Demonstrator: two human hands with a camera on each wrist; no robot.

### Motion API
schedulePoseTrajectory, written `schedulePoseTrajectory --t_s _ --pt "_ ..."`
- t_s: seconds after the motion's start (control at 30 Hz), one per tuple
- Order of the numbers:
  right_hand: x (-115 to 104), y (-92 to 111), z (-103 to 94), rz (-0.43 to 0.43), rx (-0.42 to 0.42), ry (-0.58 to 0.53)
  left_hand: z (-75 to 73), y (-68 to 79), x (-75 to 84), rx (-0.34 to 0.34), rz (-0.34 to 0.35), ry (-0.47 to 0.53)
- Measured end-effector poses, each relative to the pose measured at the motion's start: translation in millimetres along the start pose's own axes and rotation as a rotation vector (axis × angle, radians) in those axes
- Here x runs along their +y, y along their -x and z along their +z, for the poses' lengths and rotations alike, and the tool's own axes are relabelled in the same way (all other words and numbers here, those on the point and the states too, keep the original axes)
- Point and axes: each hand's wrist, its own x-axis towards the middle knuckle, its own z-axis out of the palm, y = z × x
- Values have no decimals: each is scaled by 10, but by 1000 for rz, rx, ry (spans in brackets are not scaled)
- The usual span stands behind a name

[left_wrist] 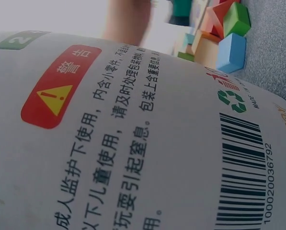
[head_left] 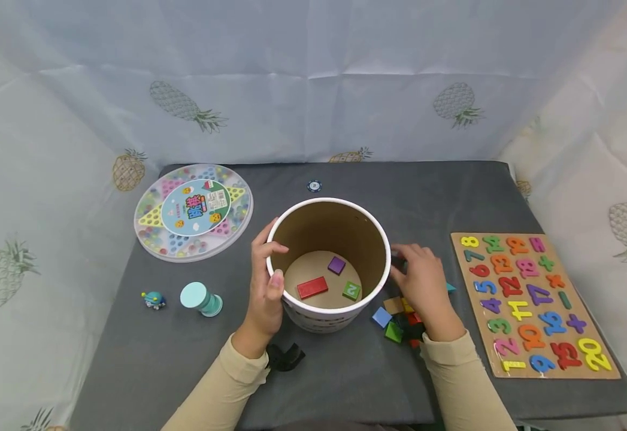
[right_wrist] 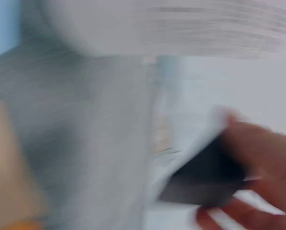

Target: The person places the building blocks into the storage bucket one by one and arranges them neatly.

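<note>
My left hand (head_left: 266,287) grips the near-left side of a white bucket (head_left: 329,230), thumb over its rim. The bucket tilts toward me. A red block (head_left: 312,288), a purple block (head_left: 336,265) and a green block (head_left: 351,291) marked with a 2-like figure lie on its floor. Just outside the right side of the rim, my right hand (head_left: 426,284) pinches a dark triangular block (right_wrist: 205,177), blurred in the right wrist view. Below that hand is a pile of coloured blocks, including a blue block (head_left: 381,317) and a green one, partly hidden by the wrist.
A number board (head_left: 512,359) lies at the right. At the left are a round Chinese checkers box (head_left: 194,206), a teal hourglass-shaped object (head_left: 201,299) and a small blue toy (head_left: 154,300). Behind the bucket lies a round chip (head_left: 314,186) on the grey tabletop (head_left: 399,185).
</note>
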Motion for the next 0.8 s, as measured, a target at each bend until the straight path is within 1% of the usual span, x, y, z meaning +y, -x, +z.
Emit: schedulePoseTrajectory --t_s 0.07,0.13,0.2,0.23,0.27,0.3,0.4,0.47,0.5,0.57,0.63,0.73,0.8 --pt "-123 -27 -202 -12 168 -187 2 -7 -4 -5 -8 -1" --pt "-274 -38 -408 -66 319 -360 1 -15 -9 -9 -9 -7" --pt "-431 -35 -574 -160 426 -461 -1 -19 -14 -11 -7 -14" --pt "-509 -33 -633 -214 455 -486 -3 -17 -15 -10 -4 -16" --pt "-585 -31 -671 -272 471 -497 -6 -13 -17 -10 -4 -21" --pt "-655 -29 -695 -329 470 -494 -9 -6 -18 -11 -4 -25" --pt "-815 -51 -689 -485 425 -455 -14 -10 -19 -13 2 -28" --pt "-868 -60 -638 -543 393 -421 -16 -8 -17 -13 2 -31" --pt "-876 -59 -610 -557 376 -410 -16 -7 -16 -14 2 -33" --pt "-867 -51 -559 -554 373 -414 -19 -5 -15 -14 2 -35" --pt "-814 -27 -528 -519 402 -431 -16 -4 -13 -15 -1 -37" --pt "-643 20 -516 -416 453 -433 -13 -3 -14 -19 -5 -33" --pt "-481 60 -514 -314 422 -363 -16 -2 -8 -19 -6 -32"
